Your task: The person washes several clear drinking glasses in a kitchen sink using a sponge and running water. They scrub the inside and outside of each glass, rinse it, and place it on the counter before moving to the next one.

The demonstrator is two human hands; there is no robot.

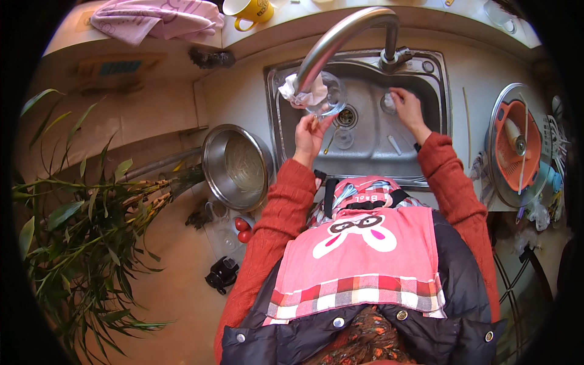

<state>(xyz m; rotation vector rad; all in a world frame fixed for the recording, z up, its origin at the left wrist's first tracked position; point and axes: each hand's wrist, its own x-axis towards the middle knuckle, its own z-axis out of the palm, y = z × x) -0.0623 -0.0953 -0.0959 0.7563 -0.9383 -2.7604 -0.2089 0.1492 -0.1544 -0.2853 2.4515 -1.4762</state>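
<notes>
Under the curved steel faucet (pixel 346 36), my left hand (pixel 311 134) holds a clear glass vessel (pixel 336 93) by its near edge. A crumpled white cloth or paper (pixel 292 91) lies against it, partly hidden by the spout. My right hand (pixel 407 107) pinches a small whitish thing at a small clear round piece (pixel 388 104), over the right part of the steel sink (pixel 365 155). On the sink floor, near the drain (pixel 346 116), are a clear round lid or dish (pixel 343 138), a thin yellowish stick (pixel 327 145) and a small white tube-like piece (pixel 394 144).
Left of the sink stands a steel pot (pixel 235 167), with a leafy plant (pixel 82 214) beyond. Two red round fruits (pixel 243 230) lie below it. To the right, a glass lid (pixel 495 109) and an orange basket (pixel 504 150) overlap. A yellow mug (pixel 261 10) stands on the ledge.
</notes>
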